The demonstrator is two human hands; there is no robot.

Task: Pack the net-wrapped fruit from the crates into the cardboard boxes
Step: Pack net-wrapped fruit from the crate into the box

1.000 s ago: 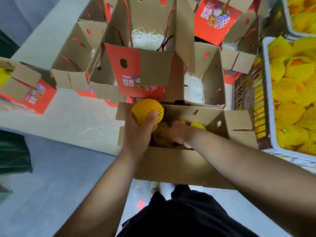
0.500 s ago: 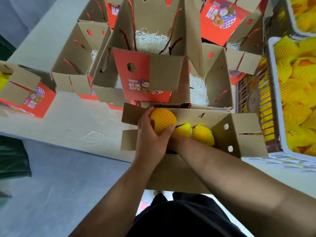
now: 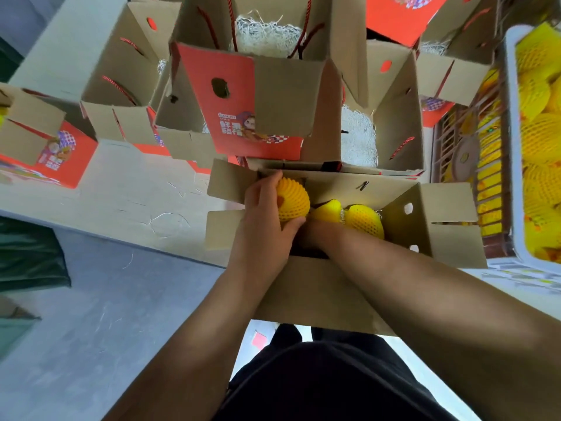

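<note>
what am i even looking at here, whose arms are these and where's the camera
There is no machine here. The camera is worn on a person's head and looks down, so the two arms are that person's own. The left hand grips a net-wrapped fruit at the near cardboard box, which already holds more wrapped fruit. The right hand reaches down inside that box, its fingers hidden. Behind stand other open boxes with pale shredded padding. On the right is a white crate full of yellow wrapped fruit.
</note>
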